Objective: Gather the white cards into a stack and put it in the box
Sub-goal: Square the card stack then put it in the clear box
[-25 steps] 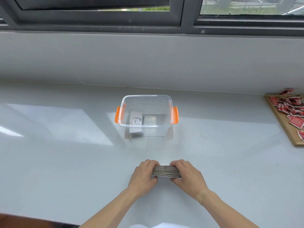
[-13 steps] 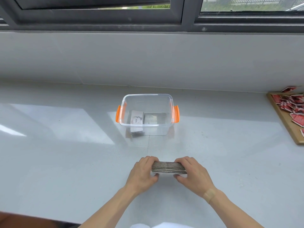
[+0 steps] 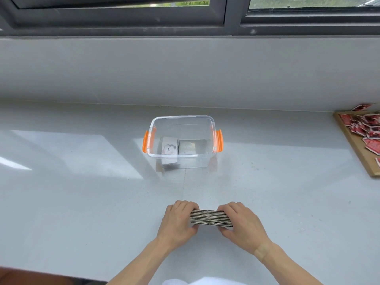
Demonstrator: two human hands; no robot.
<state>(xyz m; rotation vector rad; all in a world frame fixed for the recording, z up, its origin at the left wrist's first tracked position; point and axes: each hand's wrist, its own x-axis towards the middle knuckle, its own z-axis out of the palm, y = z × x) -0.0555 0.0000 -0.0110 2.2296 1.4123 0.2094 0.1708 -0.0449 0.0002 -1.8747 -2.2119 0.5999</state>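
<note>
A stack of cards (image 3: 210,218) stands on its long edge on the white counter, its striped edges facing up. My left hand (image 3: 177,222) clamps its left end and my right hand (image 3: 241,224) clamps its right end. Farther back, straight ahead, sits a clear plastic box (image 3: 182,118) with orange handles. Inside the box lies a white card stack (image 3: 169,149) with a printed word on top, and a second greyish stack (image 3: 188,148) lies beside it.
A wooden board (image 3: 357,149) with several red-and-white cards (image 3: 368,128) lies at the far right edge. A grey wall and dark window frame rise behind the counter. White cloth (image 3: 185,281) shows at the bottom edge.
Both hands have stayed clamped on the card stack, shifting only slightly on the counter as the view moved a little.
</note>
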